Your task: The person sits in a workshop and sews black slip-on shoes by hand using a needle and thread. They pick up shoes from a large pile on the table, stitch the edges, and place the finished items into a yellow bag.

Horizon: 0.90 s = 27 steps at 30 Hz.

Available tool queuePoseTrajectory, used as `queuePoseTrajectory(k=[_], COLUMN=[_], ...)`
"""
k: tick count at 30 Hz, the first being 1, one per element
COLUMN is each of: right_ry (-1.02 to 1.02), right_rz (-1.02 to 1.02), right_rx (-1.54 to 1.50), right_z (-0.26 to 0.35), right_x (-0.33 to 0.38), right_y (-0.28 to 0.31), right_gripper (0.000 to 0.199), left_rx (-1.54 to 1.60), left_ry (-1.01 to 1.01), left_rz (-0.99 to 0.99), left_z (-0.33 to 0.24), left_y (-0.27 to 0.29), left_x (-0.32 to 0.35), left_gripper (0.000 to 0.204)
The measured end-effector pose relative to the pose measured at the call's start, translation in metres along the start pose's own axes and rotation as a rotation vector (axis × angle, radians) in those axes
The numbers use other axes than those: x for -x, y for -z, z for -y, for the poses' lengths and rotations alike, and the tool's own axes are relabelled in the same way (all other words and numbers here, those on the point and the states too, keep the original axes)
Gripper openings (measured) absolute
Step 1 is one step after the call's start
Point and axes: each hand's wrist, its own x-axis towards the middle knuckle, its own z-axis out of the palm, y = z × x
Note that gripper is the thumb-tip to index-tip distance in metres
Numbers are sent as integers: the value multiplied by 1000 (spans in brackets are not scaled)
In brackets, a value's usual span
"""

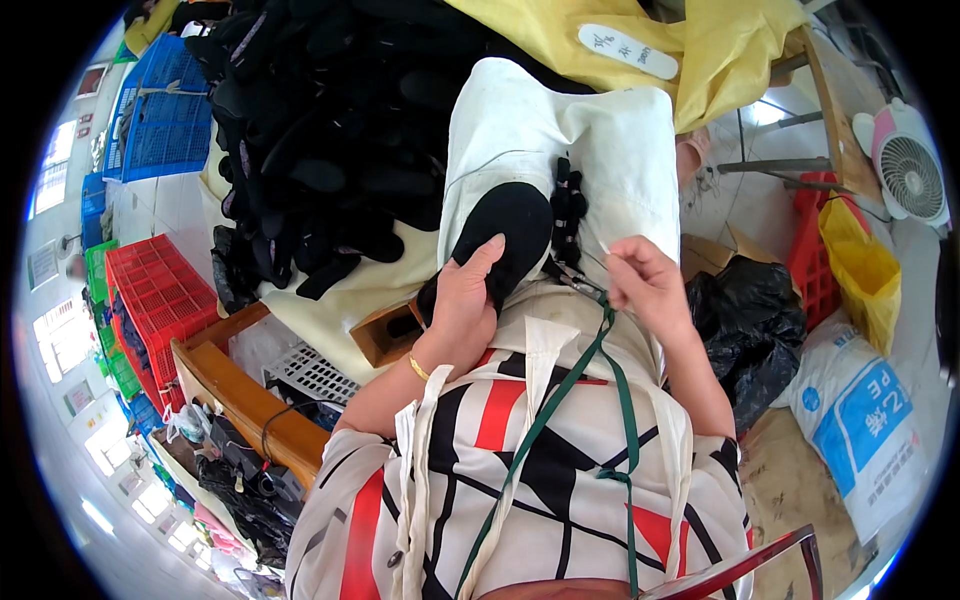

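Note:
My left hand [466,300] grips a black shoe insole [505,232], holding it on the white cloth [545,135] spread over my lap. My right hand [648,283] pinches small snips or thread at the end of a green cord [560,400] that hangs from my neck. The tool's tips [575,280] lie just beside the insole's lower edge. A short stack of black pieces [568,210] rests on the cloth right of the insole.
A big heap of black insoles [320,130] lies to the left on cream fabric. Yellow cloth with a white insole [628,50] is behind. Red crates [160,290], blue crate [160,120], a wooden bench [235,385], black bag [750,320], white sack [860,420], a fan [908,170].

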Motion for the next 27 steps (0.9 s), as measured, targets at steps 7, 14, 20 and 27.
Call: queuePoseTrajectory(k=[7, 14, 20, 27], right_ry=[-40, 54, 78, 109], right_rz=[-41, 125, 165, 136], right_rx=[236, 280, 414, 421], right_z=[-1, -5, -8, -7], right_x=[5, -27, -34, -35], right_y=[9, -49, -56, -58], right_gripper=[7, 10, 13, 11], left_rx=[-1, 8, 17, 10], left_ry=[-74, -4, 14, 6], left_rz=[74, 104, 75, 94], left_z=[5, 3, 6, 5], left_y=[1, 2, 7, 6], left_x=[0, 1, -2, -2], left_gripper=[37, 34, 36, 33])
